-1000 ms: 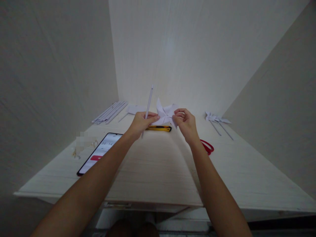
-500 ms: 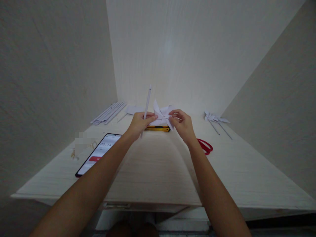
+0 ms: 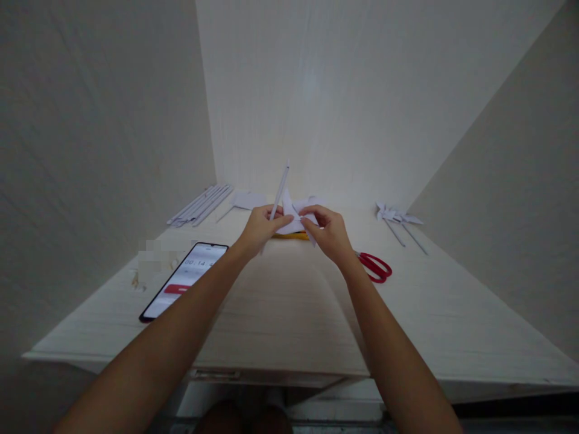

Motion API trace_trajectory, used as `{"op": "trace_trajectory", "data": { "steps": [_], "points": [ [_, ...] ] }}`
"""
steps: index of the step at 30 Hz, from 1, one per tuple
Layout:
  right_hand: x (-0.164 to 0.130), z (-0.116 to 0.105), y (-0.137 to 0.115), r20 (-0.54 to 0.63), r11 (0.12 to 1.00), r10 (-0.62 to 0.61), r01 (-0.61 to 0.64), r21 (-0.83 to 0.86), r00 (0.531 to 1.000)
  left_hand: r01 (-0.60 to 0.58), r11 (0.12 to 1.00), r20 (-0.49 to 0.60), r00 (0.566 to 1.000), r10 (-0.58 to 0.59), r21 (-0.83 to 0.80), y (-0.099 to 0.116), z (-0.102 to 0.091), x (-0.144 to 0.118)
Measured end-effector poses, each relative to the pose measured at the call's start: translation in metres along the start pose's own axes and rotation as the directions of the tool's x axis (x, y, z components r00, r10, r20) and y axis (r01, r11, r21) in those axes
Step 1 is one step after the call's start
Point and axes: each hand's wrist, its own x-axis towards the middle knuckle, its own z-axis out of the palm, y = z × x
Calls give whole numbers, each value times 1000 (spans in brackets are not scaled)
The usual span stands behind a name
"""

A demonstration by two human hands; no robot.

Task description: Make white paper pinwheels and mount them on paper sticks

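My left hand (image 3: 260, 229) grips a white paper stick (image 3: 281, 188) that points up and slightly right, and its fingertips also pinch the white paper pinwheel (image 3: 292, 217). My right hand (image 3: 329, 233) pinches the pinwheel from the right side. Both hands hover just above the pale table (image 3: 289, 301), over a yellow utility knife (image 3: 295, 235) that they mostly hide.
A phone (image 3: 186, 277) with a timer lies at the left. Several white paper sticks (image 3: 201, 205) and a paper sheet (image 3: 249, 199) lie at the back left. Red scissors (image 3: 376, 266) sit right of my right hand. Finished pinwheels (image 3: 398, 217) lie at the back right. Walls enclose three sides.
The stick has tilted to the right. My hands have drawn closer together over the pinwheel, which now looks flatter and more covered.
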Motion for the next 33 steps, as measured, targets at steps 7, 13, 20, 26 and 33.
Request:
{"op": "trace_trajectory", "data": {
  "steps": [7,13,20,26,33],
  "points": [
    [-2,2,-3,44,1000,-21,21,6,999,18,1000,71,997,-19,4,-7,0,0],
    [-3,3,-6,44,999,-51,51,-1,998,62,997,106,993,-57,-48,-14,-1,4],
    [-3,3,-5,38,998,-57,57,11,998,104,992,68,993,-99,-67,-13,-2,4],
    [-5,2,-4,23,973,-166,167,-161,986,94,994,59,994,-91,-52,-9,-1,2],
    [-6,5,-6,52,926,-253,257,-275,966,67,996,43,997,-65,-52,-8,1,0]
  ]
}}
